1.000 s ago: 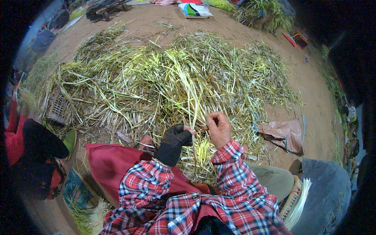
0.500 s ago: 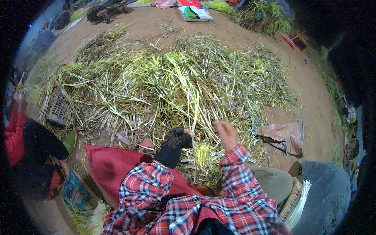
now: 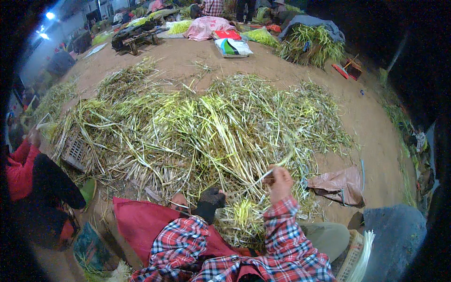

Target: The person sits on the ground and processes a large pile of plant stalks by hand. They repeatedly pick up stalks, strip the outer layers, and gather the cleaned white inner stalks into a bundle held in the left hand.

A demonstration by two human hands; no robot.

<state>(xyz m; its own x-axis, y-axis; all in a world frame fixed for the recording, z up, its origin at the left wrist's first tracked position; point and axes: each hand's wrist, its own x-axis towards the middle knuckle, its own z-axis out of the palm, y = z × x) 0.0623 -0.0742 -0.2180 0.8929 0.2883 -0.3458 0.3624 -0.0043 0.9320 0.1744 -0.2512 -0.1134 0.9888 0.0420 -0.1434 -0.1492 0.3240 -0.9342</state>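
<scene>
While one long, thin, whitish-green stalk [image 3: 256,182] is held slantwise over the near edge of a broad, tangled heap of green and straw-coloured stalks [image 3: 188,136], the two hands are set apart from each other. The left hand [image 3: 211,202], covered by a black mesh glove with bare fingertips, is closed on the lower end of the stalk, at the near edge of the heap. The right hand [image 3: 281,182], bare, is clamped in a pinch farther up the stalk, over the heap's near edge and more to the right; the tip beyond is blurred. Both forearms are clothed in red, white and navy plaid sleeves [image 3: 181,239].

Below the hands, a tuft of bright yellow-green leaves [image 3: 244,212] is found at the heap's near edge. At the near left of the heap, a dark-red cloth [image 3: 141,218] is spread. At the heap's left end, a slatted grey plastic crate [image 3: 74,152] is partly buried. Right of the heap, a crumpled brownish-pink sack [image 3: 336,185] is laid. At the near right of the heap, a bundle of slim white stalks [image 3: 364,258] is placed against a beige openwork plastic basket [image 3: 350,256]. Beyond the heap's far edge, a white bag with blue and green panels [image 3: 233,48] is set. Left of the heap, a co-worker in a red top [image 3: 21,176] is seated.
</scene>
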